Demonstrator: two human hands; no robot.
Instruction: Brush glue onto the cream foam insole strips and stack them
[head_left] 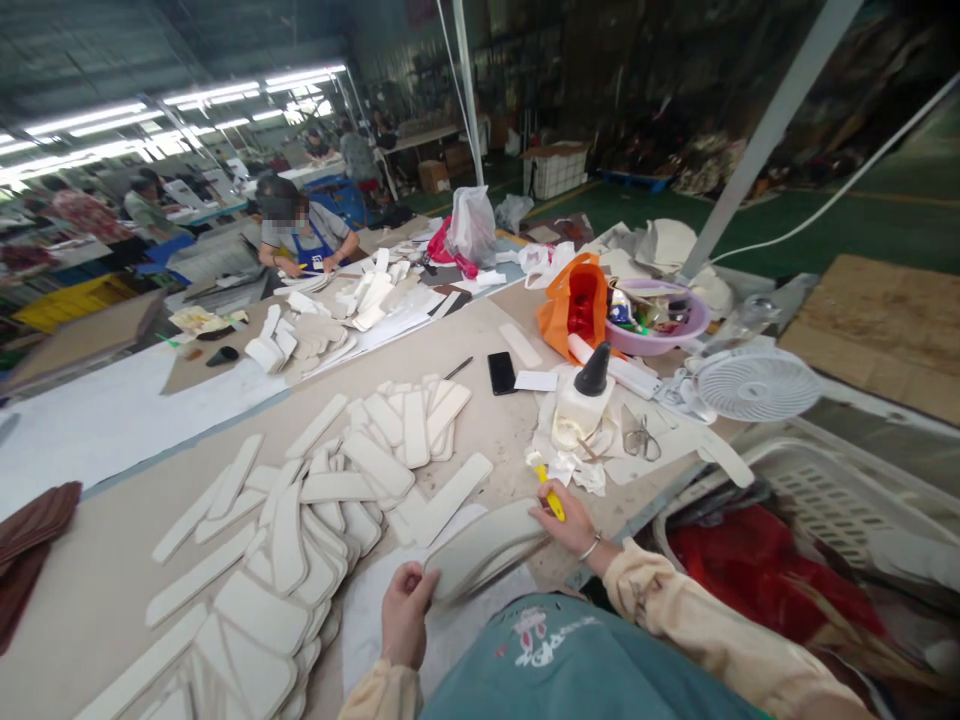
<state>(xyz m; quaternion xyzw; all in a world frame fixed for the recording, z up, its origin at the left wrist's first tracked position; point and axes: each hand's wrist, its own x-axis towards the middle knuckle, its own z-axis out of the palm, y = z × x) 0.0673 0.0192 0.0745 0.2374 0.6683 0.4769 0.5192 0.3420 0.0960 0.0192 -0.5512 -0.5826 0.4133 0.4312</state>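
A stack of pale, round-ended strips (487,545) bends between my hands just in front of my green apron (570,650). My left hand (405,610) pinches the stack's left end between thumb and fingers. At its right end, my right hand (571,525) is closed around a small yellow brush (553,498), bristles pointing away from me, while the fingertips touch the strips. Beyond the brush stands a white plastic container (581,415) with a dark cone-shaped piece (592,370) on top. Crumpled white scraps (577,472) lie around its base.
Piles of similar pale strips (330,500) spread over the table to my left. A phone (501,373), scissors (641,440), orange bag (576,305), purple basin (660,318) and white fan (757,384) lie beyond. A white basket (810,480) stands right; a co-worker (304,230) sits across.
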